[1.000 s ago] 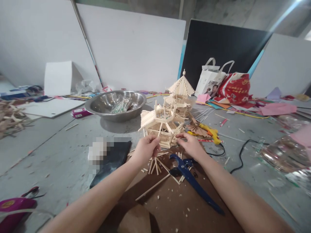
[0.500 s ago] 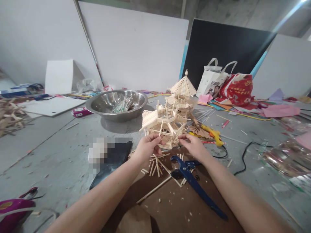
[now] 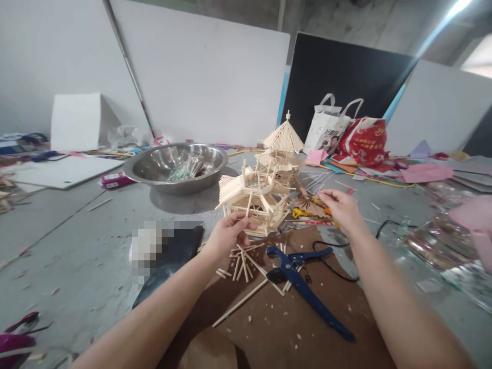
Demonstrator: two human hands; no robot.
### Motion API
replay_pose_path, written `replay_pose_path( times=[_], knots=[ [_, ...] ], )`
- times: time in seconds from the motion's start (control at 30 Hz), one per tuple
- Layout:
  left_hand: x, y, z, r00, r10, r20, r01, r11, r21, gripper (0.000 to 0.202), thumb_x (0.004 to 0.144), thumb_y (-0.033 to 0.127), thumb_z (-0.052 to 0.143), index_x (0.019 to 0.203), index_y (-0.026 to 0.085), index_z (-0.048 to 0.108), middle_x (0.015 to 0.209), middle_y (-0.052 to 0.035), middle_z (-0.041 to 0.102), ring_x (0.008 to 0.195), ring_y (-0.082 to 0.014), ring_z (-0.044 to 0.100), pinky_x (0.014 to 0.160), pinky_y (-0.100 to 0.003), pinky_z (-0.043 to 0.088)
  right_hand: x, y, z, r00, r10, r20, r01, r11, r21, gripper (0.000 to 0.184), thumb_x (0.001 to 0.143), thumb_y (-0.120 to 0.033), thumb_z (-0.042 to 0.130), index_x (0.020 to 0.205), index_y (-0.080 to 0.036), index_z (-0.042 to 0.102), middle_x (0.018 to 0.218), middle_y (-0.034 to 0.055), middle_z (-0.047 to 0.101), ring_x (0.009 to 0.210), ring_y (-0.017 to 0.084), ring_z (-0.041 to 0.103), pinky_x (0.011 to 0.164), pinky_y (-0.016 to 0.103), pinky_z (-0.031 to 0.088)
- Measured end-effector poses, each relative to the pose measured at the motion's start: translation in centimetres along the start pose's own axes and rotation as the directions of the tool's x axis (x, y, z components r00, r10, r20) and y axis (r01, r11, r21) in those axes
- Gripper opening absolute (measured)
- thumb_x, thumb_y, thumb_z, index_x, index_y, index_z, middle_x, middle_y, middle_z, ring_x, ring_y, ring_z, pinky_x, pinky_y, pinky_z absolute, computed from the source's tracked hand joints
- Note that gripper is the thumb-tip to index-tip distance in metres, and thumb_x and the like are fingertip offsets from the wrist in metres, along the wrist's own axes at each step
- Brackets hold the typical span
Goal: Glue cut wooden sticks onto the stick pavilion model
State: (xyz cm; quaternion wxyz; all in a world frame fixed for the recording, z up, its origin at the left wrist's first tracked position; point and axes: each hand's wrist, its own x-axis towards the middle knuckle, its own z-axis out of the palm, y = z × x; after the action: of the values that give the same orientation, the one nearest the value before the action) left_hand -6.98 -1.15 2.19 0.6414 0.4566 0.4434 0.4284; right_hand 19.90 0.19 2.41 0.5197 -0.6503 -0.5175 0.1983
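Note:
Thumb and fingers of my left hand [image 3: 232,230] pinch a thin wooden stick [image 3: 249,201] at the front of a small pavilion model [image 3: 265,197] built from wooden sticks. Behind it rises a pointed-roof tower [image 3: 286,141] of the same sticks. My right hand [image 3: 342,207] is closed over a yellow glue gun [image 3: 336,224], covering most of it. Below the hands, a blue cutter [image 3: 307,289] with its handles apart lies on a brown board [image 3: 277,328], beside several loose cut sticks [image 3: 242,266].
A steel basin [image 3: 177,187] stands back left, with plastic-wrapped pieces inside. A black tablet-like slab [image 3: 188,241] lies left of the sticks. Bags [image 3: 363,141], coloured paper [image 3: 426,173] and clear plastic [image 3: 430,246] fill the right. A black cord [image 3: 351,279] runs beneath my right forearm.
My right hand has left the pavilion's right side and moved right onto the glue gun. My left hand keeps its hold at the model's front. The view has shifted slightly.

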Motion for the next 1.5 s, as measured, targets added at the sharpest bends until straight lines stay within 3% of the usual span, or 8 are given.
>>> replay_pose_path(
  times=[0.17,0.3,0.5,0.7,0.93,1.2,1.33,1.5],
  knots=[
    [0.2,-0.1,-0.3,0.999,0.023,0.032,-0.023,1.000,0.021,0.022,0.068,0.024,0.056,0.087,0.014,0.051,0.066,-0.0010,0.061,0.036,-0.0048,0.047,0.034,-0.016,0.035,2.2,2.9,-2.4,0.981,0.128,-0.148,-0.145,0.984,-0.107,0.028,0.067,-0.035,0.044,0.080,-0.014,0.057,0.083,0.0084,0.064,0.068,0.015,0.058,0.060,0.027,0.044],
    [0.4,-0.1,-0.4,0.999,0.020,0.044,-0.021,1.000,0.022,0.019,0.069,0.023,0.055,0.086,0.014,0.051,0.069,-0.0018,0.062,0.036,-0.0045,0.047,0.035,-0.016,0.036,3.1,5.1,-3.7,0.961,0.166,-0.223,-0.225,0.935,-0.276,0.021,0.064,-0.029,0.046,0.075,-0.016,0.059,0.085,0.0097,0.063,0.082,0.021,0.056,0.069,0.030,0.040],
    [0.3,0.0,-0.5,0.998,0.005,0.059,-0.003,1.000,-0.027,0.018,0.070,0.020,0.055,0.086,0.014,0.051,0.070,-0.0022,0.062,0.037,-0.0053,0.048,0.034,-0.017,0.036,3.1,7.6,-3.3,0.936,0.324,-0.139,-0.353,0.844,-0.403,0.020,0.057,-0.031,0.058,0.044,-0.018,0.051,0.045,0.0039,0.052,0.064,0.022,0.056,0.056,0.029,0.037],
    [0.3,0.0,-0.7,0.996,-0.031,0.087,0.039,0.995,-0.089,0.016,0.072,0.016,0.051,0.087,0.012,0.052,0.073,-0.0044,0.062,0.037,-0.0060,0.049,0.033,-0.019,0.039,2.4,8.8,-2.7,0.875,0.484,-0.027,-0.471,0.836,-0.282,0.023,0.060,-0.039,0.057,0.054,-0.017,0.052,0.037,-0.0039,0.043,0.038,0.010,0.044,0.037,0.021,0.033],
    [0.4,-0.4,-0.8,0.994,-0.012,0.112,0.023,0.995,-0.097,0.019,0.071,0.018,0.054,0.089,0.011,0.053,0.077,-0.0070,0.063,0.039,-0.0063,0.051,0.035,-0.018,0.039,1.9,7.7,-3.3,0.807,0.588,0.051,-0.590,0.807,0.022,0.014,0.060,-0.028,0.059,0.065,-0.018,0.051,0.042,-0.0055,0.046,0.032,0.007,0.042,0.031,0.019,0.035],
    [0.4,-0.7,-0.9,0.992,-0.021,0.125,0.028,0.998,-0.054,0.016,0.071,0.022,0.055,0.084,0.014,0.051,0.076,-0.0049,0.063,0.039,-0.0053,0.050,0.037,-0.017,0.038,1.6,5.1,-3.5,0.905,0.392,0.165,-0.425,0.846,0.322,0.017,0.055,-0.016,0.060,0.070,-0.018,0.051,0.044,-0.0056,0.050,0.039,0.007,0.048,0.039,0.017,0.041],
    [0.5,-0.8,-0.9,0.992,0.001,0.124,0.005,0.999,-0.048,0.018,0.069,0.025,0.057,0.081,0.014,0.050,0.075,-0.0041,0.063,0.039,-0.0048,0.050,0.038,-0.017,0.039,0.9,1.9,-3.6,0.967,0.139,0.215,-0.218,0.888,0.406,0.029,0.052,-0.020,0.065,0.078,-0.020,0.053,0.054,-0.0057,0.055,0.041,0.006,0.046,0.041,0.018,0.040],
    [0.3,-0.9,-0.8,0.994,0.026,0.111,-0.023,0.999,-0.031,0.021,0.066,0.030,0.059,0.076,0.013,0.050,0.075,-0.0036,0.062,0.037,-0.0040,0.048,0.037,-0.017,0.037,-1.5,-2.9,-2.7,0.946,-0.116,0.304,-0.022,0.909,0.417,0.013,0.063,-0.026,0.061,0.072,-0.019,0.053,0.046,-0.0059,0.049,0.040,0.008,0.045,0.044,0.022,0.039]
  ],
)
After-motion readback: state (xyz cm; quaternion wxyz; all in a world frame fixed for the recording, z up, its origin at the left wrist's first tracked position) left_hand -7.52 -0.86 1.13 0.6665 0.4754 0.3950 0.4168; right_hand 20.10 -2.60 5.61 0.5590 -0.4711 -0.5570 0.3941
